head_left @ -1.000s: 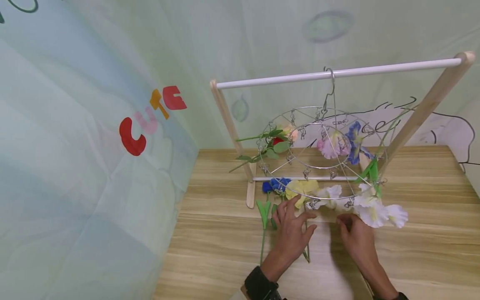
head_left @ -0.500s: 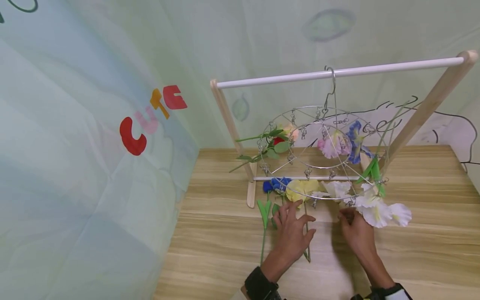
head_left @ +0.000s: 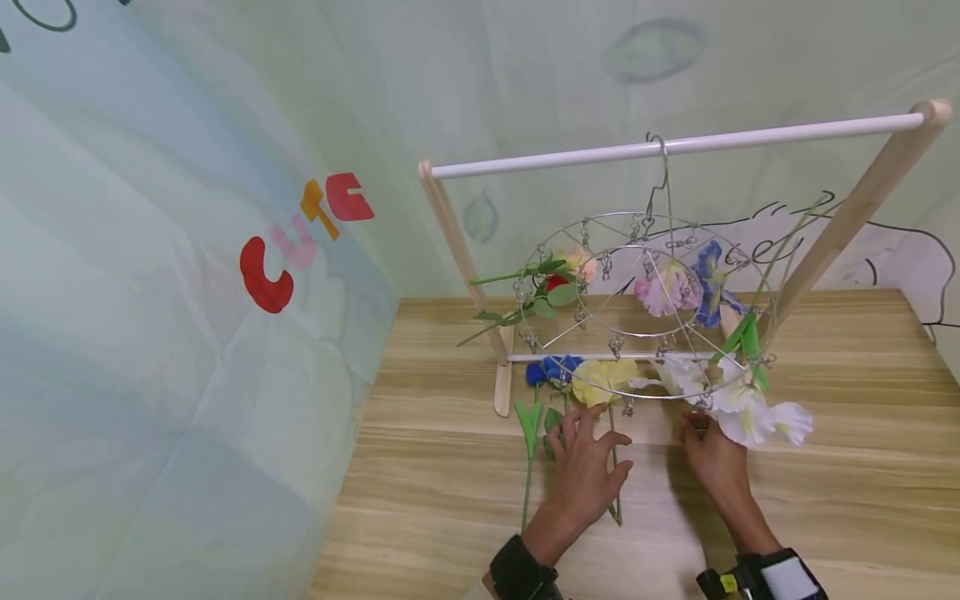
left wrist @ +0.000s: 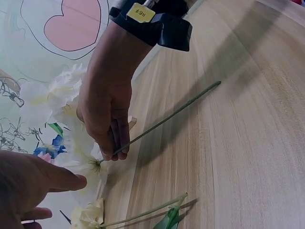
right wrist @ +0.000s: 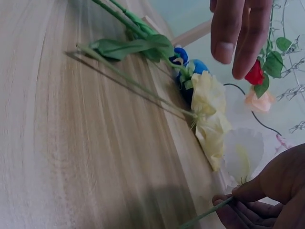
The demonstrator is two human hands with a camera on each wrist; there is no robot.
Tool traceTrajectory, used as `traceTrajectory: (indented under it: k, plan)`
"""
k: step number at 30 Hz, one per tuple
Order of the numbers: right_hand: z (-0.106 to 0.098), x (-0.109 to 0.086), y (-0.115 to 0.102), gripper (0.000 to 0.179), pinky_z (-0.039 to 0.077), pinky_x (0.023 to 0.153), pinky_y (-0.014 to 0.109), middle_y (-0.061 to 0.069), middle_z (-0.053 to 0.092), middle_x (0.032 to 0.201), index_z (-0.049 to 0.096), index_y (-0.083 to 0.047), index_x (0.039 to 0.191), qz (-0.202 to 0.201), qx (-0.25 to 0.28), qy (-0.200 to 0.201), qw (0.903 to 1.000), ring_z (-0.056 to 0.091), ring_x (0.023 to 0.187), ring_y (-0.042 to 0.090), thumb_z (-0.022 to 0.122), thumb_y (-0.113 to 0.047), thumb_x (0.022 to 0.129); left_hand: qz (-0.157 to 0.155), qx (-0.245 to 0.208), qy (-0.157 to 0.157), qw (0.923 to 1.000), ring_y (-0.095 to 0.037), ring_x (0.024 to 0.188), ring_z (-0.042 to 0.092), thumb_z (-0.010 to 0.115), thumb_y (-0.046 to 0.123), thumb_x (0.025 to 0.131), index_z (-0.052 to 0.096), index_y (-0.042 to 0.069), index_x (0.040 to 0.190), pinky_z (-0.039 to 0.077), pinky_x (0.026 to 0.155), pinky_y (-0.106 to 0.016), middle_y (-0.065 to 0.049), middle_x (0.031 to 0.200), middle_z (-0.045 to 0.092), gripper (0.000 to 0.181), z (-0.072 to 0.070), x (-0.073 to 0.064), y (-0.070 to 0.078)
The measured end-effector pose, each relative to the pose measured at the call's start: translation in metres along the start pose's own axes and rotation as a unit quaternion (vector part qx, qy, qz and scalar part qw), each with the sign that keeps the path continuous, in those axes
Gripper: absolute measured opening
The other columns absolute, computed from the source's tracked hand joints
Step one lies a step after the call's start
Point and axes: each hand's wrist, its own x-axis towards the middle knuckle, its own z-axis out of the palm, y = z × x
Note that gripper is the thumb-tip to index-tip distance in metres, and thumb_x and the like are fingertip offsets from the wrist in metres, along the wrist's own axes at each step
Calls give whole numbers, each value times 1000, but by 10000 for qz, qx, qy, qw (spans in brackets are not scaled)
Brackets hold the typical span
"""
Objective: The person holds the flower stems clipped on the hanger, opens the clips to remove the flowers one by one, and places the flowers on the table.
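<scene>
My right hand (head_left: pixel 716 462) pinches the green stem (left wrist: pixel 167 118) of a white artificial flower (right wrist: pixel 243 152) just below its bloom, low over the table. The stem's free end points back toward me. More white petals (head_left: pixel 753 421) show just right of that hand. To the left, my left hand (head_left: pixel 585 467) hovers with its fingers spread and nothing in them. Beyond its fingertips lies a yellow flower (head_left: pixel 603 379), its stem running under the hand. Blue flowers (head_left: pixel 558 368) lie beside it, and their stems are partly hidden by the left hand.
A round wire clip hanger (head_left: pixel 641 333) hangs by its hook from the white rod (head_left: pixel 540 160) of a wooden-legged rack. Red and peach roses (head_left: pixel 581 265), a pink flower (head_left: pixel 663 292) and a blue iris (head_left: pixel 708 283) hang on it. Its front rim overhangs the hands' area.
My right hand has moved slightly away from me with the white flower, whose bloom has shifted right and up in the head view. My left hand has barely moved.
</scene>
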Motion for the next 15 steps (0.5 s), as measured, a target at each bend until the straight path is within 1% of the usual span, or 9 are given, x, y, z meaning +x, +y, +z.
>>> traceTrajectory:
  k: [2, 4, 6, 7, 8, 11, 15]
  plan:
    - [1, 0, 1, 14, 43, 75, 18, 28, 77, 93, 72, 11, 105, -40, -124, 75, 9999, 74, 82, 35, 66, 3, 94, -10, -42, -28, 10000, -28, 137, 39, 87, 29, 89, 82, 26, 111, 28, 101, -54, -5, 154, 52, 23, 0, 0, 0]
    - [3, 1, 2, 14, 48, 83, 33, 29, 76, 94, 72, 12, 104, -97, -156, 131, 9997, 73, 89, 44, 66, 3, 95, -22, -72, -61, 10000, -28, 137, 39, 88, 29, 89, 82, 26, 111, 29, 101, -54, -5, 154, 52, 23, -1, 0, 0]
    - [4, 1, 1, 14, 48, 89, 50, 30, 75, 95, 72, 12, 102, -134, -264, 180, 9994, 69, 97, 50, 67, 1, 96, -28, -116, -90, 9999, -28, 137, 39, 87, 28, 89, 82, 25, 111, 29, 102, -55, -5, 154, 52, 23, -1, 0, 0]
    - [4, 1, 2, 14, 47, 89, 56, 31, 74, 95, 72, 13, 101, -170, -257, 181, 9994, 68, 97, 52, 67, 1, 96, -33, -133, -101, 9999, -29, 137, 39, 87, 28, 89, 82, 25, 111, 29, 102, -55, -5, 154, 52, 23, -1, 0, 0]
    - [5, 1, 2, 14, 47, 90, 61, 32, 72, 95, 71, 14, 100, -223, -279, 190, 9992, 66, 98, 54, 67, 1, 96, -37, -155, -113, 9998, -29, 137, 39, 87, 27, 89, 82, 25, 111, 29, 102, -56, -6, 154, 52, 23, -1, 0, 0]
    - [8, 2, 3, 13, 47, 89, 65, 32, 69, 95, 71, 13, 97, -389, -309, 273, 9984, 63, 99, 55, 69, 0, 96, -41, -165, -131, 9998, -28, 137, 39, 86, 27, 90, 82, 24, 112, 29, 103, -56, -5, 154, 52, 22, -2, 0, 0]
    - [12, 3, 2, 9, 48, 86, 62, 30, 69, 93, 71, 11, 96, -508, -219, 321, 9980, 65, 95, 52, 69, 2, 95, -1, -102, -72, 9999, -28, 137, 40, 86, 28, 90, 82, 25, 111, 29, 102, -55, -4, 154, 52, 22, -2, 0, 0]
